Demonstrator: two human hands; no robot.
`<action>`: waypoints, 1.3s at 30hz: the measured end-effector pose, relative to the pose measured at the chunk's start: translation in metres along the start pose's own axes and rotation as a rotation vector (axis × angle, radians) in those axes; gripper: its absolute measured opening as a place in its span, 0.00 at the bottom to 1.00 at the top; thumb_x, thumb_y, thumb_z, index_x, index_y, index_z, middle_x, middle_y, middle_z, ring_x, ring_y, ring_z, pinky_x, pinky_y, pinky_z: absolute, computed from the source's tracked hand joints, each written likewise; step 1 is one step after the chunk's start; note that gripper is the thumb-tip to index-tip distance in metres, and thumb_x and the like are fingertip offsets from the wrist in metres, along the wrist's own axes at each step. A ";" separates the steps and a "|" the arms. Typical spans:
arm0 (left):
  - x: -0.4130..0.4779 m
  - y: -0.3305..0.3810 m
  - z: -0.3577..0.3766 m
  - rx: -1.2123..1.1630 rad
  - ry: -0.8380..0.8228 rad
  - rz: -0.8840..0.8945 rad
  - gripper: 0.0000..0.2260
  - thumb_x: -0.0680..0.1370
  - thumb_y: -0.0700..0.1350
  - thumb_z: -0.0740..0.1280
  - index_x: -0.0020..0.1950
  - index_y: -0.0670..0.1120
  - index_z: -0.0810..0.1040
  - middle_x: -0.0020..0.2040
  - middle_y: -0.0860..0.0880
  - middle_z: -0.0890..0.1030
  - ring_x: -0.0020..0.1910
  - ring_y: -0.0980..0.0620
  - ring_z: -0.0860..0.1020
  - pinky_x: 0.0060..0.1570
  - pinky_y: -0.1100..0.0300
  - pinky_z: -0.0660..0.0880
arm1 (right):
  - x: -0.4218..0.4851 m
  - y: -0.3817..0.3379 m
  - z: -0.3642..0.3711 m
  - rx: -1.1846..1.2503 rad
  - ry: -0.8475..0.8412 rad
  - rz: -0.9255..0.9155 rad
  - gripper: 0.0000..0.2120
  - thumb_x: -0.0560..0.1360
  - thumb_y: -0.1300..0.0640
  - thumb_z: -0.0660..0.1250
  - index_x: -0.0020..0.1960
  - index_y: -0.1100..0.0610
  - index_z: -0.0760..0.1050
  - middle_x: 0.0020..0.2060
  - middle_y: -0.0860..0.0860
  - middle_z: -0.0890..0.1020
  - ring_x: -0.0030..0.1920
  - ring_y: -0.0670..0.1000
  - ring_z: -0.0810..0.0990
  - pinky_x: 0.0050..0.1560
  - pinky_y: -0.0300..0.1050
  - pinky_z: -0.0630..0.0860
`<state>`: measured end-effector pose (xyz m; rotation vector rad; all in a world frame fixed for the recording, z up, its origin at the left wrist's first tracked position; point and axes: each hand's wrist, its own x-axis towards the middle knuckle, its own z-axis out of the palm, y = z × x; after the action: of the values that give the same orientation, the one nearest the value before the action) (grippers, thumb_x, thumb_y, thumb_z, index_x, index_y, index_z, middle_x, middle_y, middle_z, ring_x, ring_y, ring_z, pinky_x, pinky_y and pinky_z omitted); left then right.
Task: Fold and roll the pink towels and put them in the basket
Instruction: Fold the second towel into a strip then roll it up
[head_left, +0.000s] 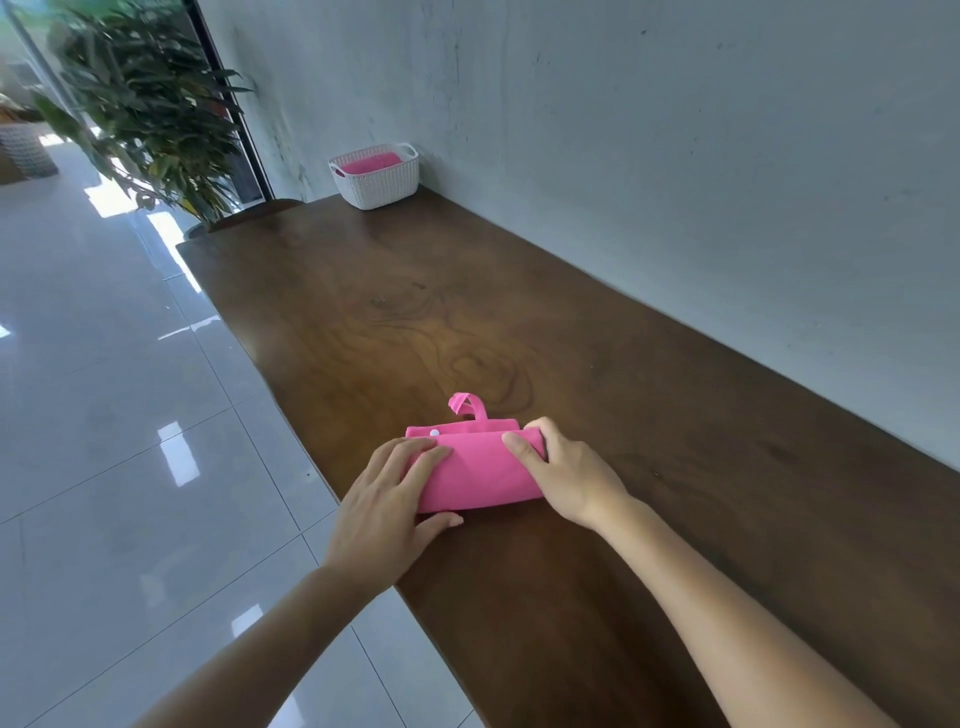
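Pink towel (478, 475): on the table, near its front-left edge, close to the person. Mostly rolled into a fat roll lying crosswise, w/ a flat unrolled strip left on the far side.
Loop tab (467, 406): pink, sticks up just past the flat strip's far edge.
Snap button (434, 432): white, on the flat strip, left end.
Left hand (387, 499): on the roll's left end. Fingers laid over the top, only slightly bent, thumb along the near side at table lvl, so the roll is clasped btw fingers and thumb.
Right hand (563, 475): on the roll's right end. Thumb across the top, other fingers curled over the far side, tips hidden behind the cloth; a closed grip on the roll.
Arms: both bare, coming in from the bottom of the view.
Basket (379, 189): white, woven-look, w/ handle cut-outs; at the far end of the table, by the wall, well apart from the hands.
Second towel (370, 166): pink, inside the basket, approx up to the rim; can't tell if rolled.
Table (597, 322): dark brown wood, strong grain, long, its right side along the wall.
Wall (675, 130): grey, mottled.
Floor (119, 405): glossy pale tiles, left of the table, bright reflections.
Plant (150, 104): leafy, beyond the table's far-left corner, next to a dark frame.
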<state>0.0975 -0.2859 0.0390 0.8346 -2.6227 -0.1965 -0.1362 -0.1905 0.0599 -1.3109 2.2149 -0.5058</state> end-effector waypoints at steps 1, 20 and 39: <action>0.002 0.001 0.002 0.021 -0.020 -0.018 0.36 0.73 0.65 0.72 0.76 0.51 0.68 0.73 0.52 0.70 0.72 0.48 0.67 0.64 0.51 0.75 | -0.001 -0.002 0.000 -0.045 0.032 -0.013 0.32 0.77 0.27 0.43 0.71 0.46 0.61 0.59 0.50 0.80 0.51 0.52 0.81 0.34 0.40 0.72; 0.054 -0.021 -0.029 -0.207 -0.580 -0.150 0.32 0.73 0.61 0.75 0.74 0.57 0.68 0.63 0.55 0.74 0.62 0.51 0.72 0.63 0.53 0.73 | -0.032 0.014 0.004 0.035 0.018 -0.193 0.43 0.74 0.46 0.75 0.78 0.39 0.49 0.71 0.44 0.71 0.67 0.48 0.75 0.63 0.45 0.77; 0.031 0.038 -0.029 0.093 -0.255 0.191 0.43 0.69 0.69 0.72 0.78 0.57 0.60 0.70 0.55 0.73 0.69 0.52 0.71 0.73 0.50 0.65 | -0.060 -0.004 -0.010 0.032 0.042 -0.157 0.38 0.63 0.27 0.73 0.65 0.43 0.65 0.59 0.41 0.66 0.57 0.46 0.75 0.52 0.45 0.82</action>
<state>0.0654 -0.2732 0.0851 0.6164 -2.9509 -0.1371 -0.1154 -0.1383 0.0847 -1.4771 2.1387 -0.6303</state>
